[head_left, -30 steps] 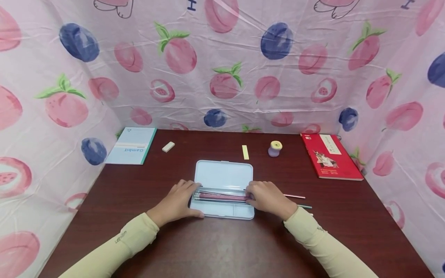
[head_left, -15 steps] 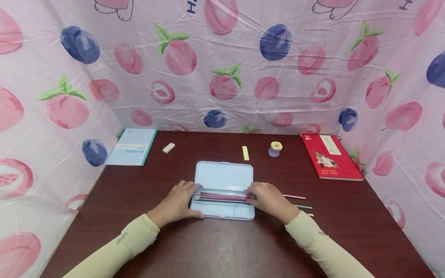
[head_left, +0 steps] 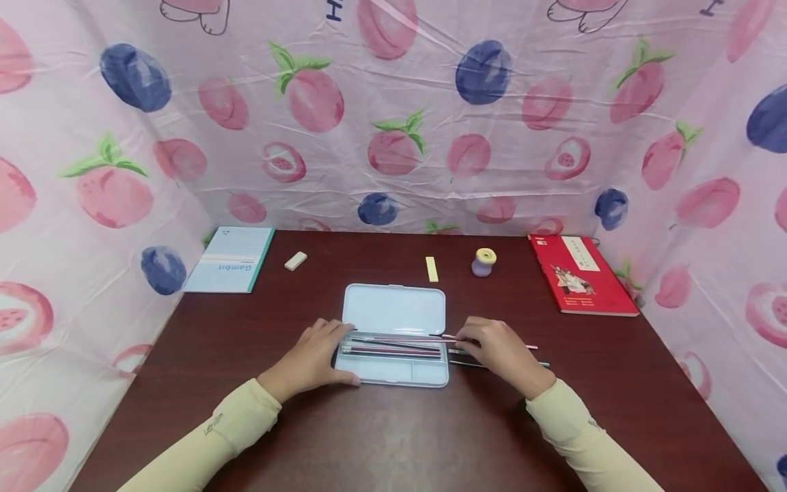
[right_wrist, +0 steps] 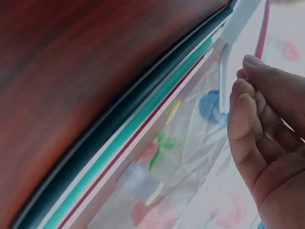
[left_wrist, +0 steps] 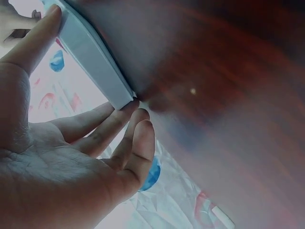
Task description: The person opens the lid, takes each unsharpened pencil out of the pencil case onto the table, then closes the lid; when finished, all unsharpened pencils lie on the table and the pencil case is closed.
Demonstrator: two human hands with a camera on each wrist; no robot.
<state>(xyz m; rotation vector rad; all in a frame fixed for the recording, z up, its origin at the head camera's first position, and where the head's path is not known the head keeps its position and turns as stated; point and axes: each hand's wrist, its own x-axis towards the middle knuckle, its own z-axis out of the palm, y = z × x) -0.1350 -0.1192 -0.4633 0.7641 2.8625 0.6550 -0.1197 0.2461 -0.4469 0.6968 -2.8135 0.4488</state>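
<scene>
A pale blue pencil case (head_left: 393,307) lies with its lid raised, several pencils (head_left: 393,352) in its long compartment. My left hand (head_left: 313,355) grips the case's left end, thumb at the front edge and fingers at the rear corner. In the left wrist view, thumb and fingertips of the left hand (left_wrist: 71,143) span the case (left_wrist: 95,62). My right hand (head_left: 494,348), just right of the case, pinches a reddish pencil (head_left: 424,339) between thumb and fingertips. That pencil (right_wrist: 262,36) slants up past the fingertips in the right wrist view, and reaches over the compartment in the head view.
More pencils (head_left: 467,364) lie on the table beside the case, partly under my right hand. Behind are a white eraser (head_left: 296,261), a yellow strip (head_left: 432,269) and a purple-and-yellow pot-shaped item (head_left: 483,262). A notebook (head_left: 230,260) lies back left, a red book (head_left: 581,277) back right.
My right hand has moved right, out of the case's right end, and now holds one pencil above the others. The left hand stays on the case.
</scene>
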